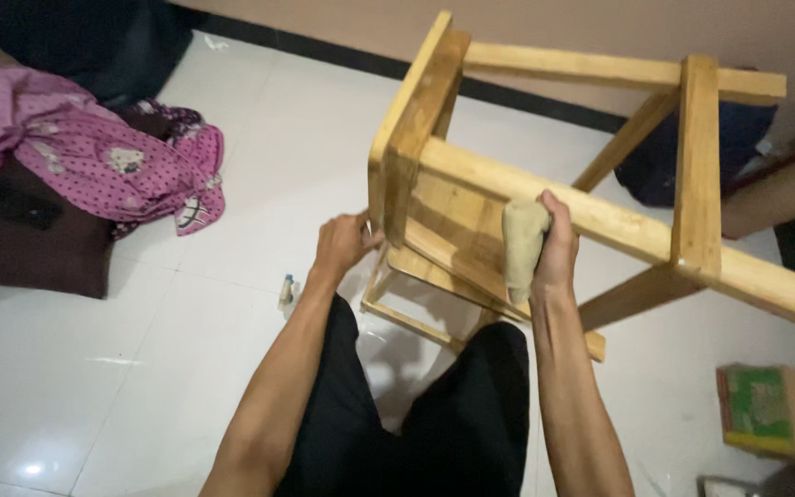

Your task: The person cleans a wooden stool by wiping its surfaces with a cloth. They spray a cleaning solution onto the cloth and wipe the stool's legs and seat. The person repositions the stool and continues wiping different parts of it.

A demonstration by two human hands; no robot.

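Pale, smooth bare-wood stool (545,198) between the hands; a matt beige cloth (522,244) in the right hand (556,248). Glossy white tiled floor (140,368) below; soft pink dotted fabric (94,156) lies left of the left hand (340,247).

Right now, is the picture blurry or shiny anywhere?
In the head view, the white floor shows a bright shiny glare spot at the lower left and soft reflections near the stool; the left hand, the right hand and the cloth look fairly sharp; the far corners are dim, and the pink fabric looks slightly soft.
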